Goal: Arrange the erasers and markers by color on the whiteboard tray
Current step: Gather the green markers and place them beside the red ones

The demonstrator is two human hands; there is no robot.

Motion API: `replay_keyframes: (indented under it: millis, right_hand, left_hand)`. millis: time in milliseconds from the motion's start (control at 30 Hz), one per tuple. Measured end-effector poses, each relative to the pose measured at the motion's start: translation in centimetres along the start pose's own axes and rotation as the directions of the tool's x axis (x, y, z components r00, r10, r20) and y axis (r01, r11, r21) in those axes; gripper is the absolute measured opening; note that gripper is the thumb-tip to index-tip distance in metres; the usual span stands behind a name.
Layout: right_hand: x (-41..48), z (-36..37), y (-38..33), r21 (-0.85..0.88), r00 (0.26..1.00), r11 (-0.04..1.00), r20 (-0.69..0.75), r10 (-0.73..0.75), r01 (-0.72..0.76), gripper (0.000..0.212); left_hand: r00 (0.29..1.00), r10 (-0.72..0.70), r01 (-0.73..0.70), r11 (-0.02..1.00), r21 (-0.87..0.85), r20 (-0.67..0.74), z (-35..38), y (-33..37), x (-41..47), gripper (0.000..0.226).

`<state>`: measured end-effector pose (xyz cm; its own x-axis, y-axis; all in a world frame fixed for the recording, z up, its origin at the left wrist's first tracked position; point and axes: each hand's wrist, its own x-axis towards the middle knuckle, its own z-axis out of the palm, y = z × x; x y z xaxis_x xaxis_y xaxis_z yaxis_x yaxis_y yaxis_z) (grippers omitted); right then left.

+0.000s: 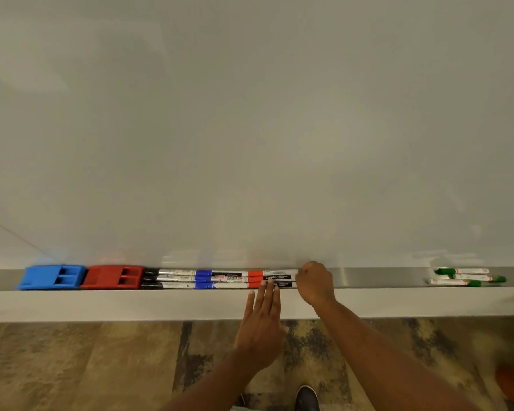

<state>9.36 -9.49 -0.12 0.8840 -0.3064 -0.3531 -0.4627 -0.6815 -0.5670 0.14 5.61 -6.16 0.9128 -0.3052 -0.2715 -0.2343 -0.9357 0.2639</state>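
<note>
On the metal whiteboard tray (368,277) a blue eraser (52,276) lies at the far left with a red eraser (112,276) touching its right side. Right of them come black markers (166,278), blue markers (220,279) and red markers (272,277), laid end to end in rows. Three green markers (466,277) lie apart at the far right. My left hand (261,324) is flat, fingers apart, fingertips touching the front red marker. My right hand (315,281) is curled at the right ends of the red markers; whether it grips one is hidden.
The whiteboard (250,129) fills the view above the tray. A white ledge (131,304) runs below the tray's front edge. Bare tray lies between the red and green markers. A patterned floor and a dark shoe (306,397) show below.
</note>
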Motion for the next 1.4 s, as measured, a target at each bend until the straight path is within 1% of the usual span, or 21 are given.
replay_keyframes:
  millis: [100,167,267,300,400,500,633,700,800,867,933,1000,1067,1133,1200,1233,1333,1400]
  right_hand:
    - [-0.4,-0.4,0.9,0.076,0.998,0.997,-0.065,0.019,-0.014,0.02]
    - [-0.8,-1.4,1.9,0.136,0.992,0.991,-0.121,0.031,-0.015,0.023]
    - [-1.5,-3.2,4.3,0.155,0.978,0.988,-0.206,0.038,-0.006,0.015]
    - [-1.6,-4.0,5.3,0.161,0.975,0.987,-0.215,0.055,-0.02,0.017]
    - [-1.4,-6.8,8.4,0.149,0.963,0.987,-0.254,0.094,-0.057,0.03]
    - [-0.4,-10.4,12.2,0.114,0.94,0.991,-0.323,0.108,-0.075,0.031]
    - [0.9,-14.6,17.1,0.127,0.914,0.985,-0.375,0.156,-0.116,0.031]
    - [1.4,-16.7,19.7,0.088,0.907,0.99,-0.397,0.138,-0.112,0.032]
    - [2.6,-19.9,23.6,-0.072,0.91,0.995,-0.412,0.036,-0.072,0.033]
    - [3.7,-21.9,25.6,-0.174,0.922,0.984,-0.385,-0.039,-0.032,0.036]
    - [5.0,-23.7,27.3,-0.252,0.93,0.967,-0.346,-0.121,0.032,0.037]
    - [6.2,-25.3,28.5,-0.293,0.926,0.949,-0.315,-0.209,0.115,0.035]
    - [7.1,-26.2,29.1,-0.338,0.903,0.915,-0.283,-0.323,0.221,0.031]
    - [8.2,-27.0,29.4,-0.419,0.891,0.853,-0.184,-0.415,0.311,0.028]
    - [9.3,-27.5,29.3,-0.494,0.886,0.783,-0.054,-0.461,0.377,0.027]
    - [9.7,-27.6,29.2,-0.517,0.883,0.755,0.001,-0.47,0.403,0.026]
    - [10.3,-27.4,28.8,-0.543,0.875,0.71,0.107,-0.471,0.449,0.026]
    - [10.6,-27.1,28.7,-0.557,0.87,0.684,0.162,-0.467,0.471,0.027]
  left_hand:
    - [0.999,0.032,-0.033,0.996,-0.089,-0.015,-0.9,0.8,0.1,0.082]
    - [0.996,0.085,-0.089,0.987,-0.134,-0.038,-1.5,1.8,0.5,0.078]
    - [0.984,0.163,-0.173,0.968,-0.182,-0.067,-2.2,3.8,1.0,0.074]
    - [0.983,0.168,-0.179,0.959,-0.219,-0.069,-2.4,4.6,1.2,0.074]
    - [0.988,0.136,-0.154,0.919,-0.363,-0.075,-2.7,7.3,2.1,0.071]
    - [0.987,0.118,-0.156,0.883,-0.443,-0.112,-2.5,10.4,3.4,0.068]
    - [0.984,0.074,-0.143,0.864,-0.484,-0.16,-2.3,14.0,5.3,0.061]
    - [0.987,0.062,-0.129,0.861,-0.492,-0.151,-2.0,16.4,6.1,0.058]
    - [0.99,0.052,-0.114,0.851,-0.513,-0.133,-1.6,21.0,7.4,0.056]
    - [0.993,0.036,-0.094,0.82,-0.565,-0.112,-1.1,24.1,8.4,0.053]
    - [0.995,-0.056,-0.016,0.75,-0.661,-0.088,-0.7,27.3,9.2,0.049]
    - [0.976,-0.212,0.103,0.646,-0.756,-0.048,-0.8,30.0,9.8,0.042]
    - [0.938,-0.345,0.216,0.507,-0.834,0.034,-0.9,31.6,10.2,0.036]
    - [0.899,-0.42,0.285,0.347,-0.893,0.124,-0.8,32.8,10.5,0.033]
    - [0.864,-0.456,0.338,0.207,-0.918,0.215,-0.7,33.5,10.8,0.029]
    - [0.851,-0.461,0.358,0.156,-0.921,0.252,-0.7,33.7,10.8,0.026]
    - [0.843,-0.445,0.363,0.053,-0.93,0.303,-0.4,33.9,10.8,0.018]
    - [0.848,-0.421,0.354,-0.001,-0.935,0.321,-0.5,34.1,11.1,0.017]
